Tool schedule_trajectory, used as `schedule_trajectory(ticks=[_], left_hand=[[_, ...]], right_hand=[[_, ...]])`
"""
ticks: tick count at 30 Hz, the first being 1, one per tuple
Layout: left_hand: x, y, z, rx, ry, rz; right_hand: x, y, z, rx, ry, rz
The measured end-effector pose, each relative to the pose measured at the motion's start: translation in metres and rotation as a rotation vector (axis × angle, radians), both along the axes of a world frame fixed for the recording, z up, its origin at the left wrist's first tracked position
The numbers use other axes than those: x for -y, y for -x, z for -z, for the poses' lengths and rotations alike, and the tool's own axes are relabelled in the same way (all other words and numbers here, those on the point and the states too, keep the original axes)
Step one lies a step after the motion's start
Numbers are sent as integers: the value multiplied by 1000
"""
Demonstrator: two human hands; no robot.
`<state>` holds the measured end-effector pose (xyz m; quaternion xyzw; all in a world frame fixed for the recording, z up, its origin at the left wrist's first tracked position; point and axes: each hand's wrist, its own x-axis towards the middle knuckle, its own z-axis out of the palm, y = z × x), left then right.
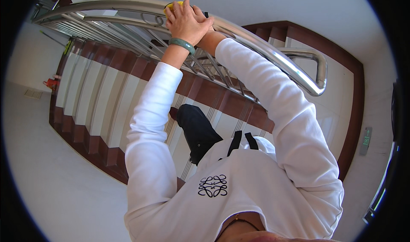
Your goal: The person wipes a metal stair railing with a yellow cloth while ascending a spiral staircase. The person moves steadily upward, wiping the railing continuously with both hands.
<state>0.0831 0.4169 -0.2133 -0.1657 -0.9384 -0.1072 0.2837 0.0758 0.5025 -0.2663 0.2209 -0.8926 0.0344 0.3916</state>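
My left hand (pixel 186 22), with a green bangle at its wrist, lies over the upper stretch of a stainless steel handrail (pixel 256 43). Its fingers bend over a yellow item (pixel 173 7), perhaps a cloth or sponge, that shows past the fingertips on the rail. Partly behind it, my right hand (pixel 207 29) is at the same spot on the rail; the left hand covers much of it, so its grip is hidden. A small black piece (pixel 206 15) sticks out beside the hands.
Metal balusters (pixel 221 72) stand below the handrail. White stairs with dark red edges (pixel 105 94) run down the left; one trousered leg (pixel 197 126) is on them. A red object (pixel 51 83) and a green-ended stick (pixel 67 47) are at far left. The rail's looped end (pixel 321 70) juts out right.
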Motion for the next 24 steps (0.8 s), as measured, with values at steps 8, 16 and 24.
schedule_trajectory(ticks=[8,16,24], left_hand=[[5,9,9,-23,-55,83],[5,13,17,-92,-46,132],[5,15,19,-139,-12,182]], right_hand=[[2,8,11,-14,86,-46],[15,27,18,-24,190,-102],[28,45,25,-33,289,-135]])
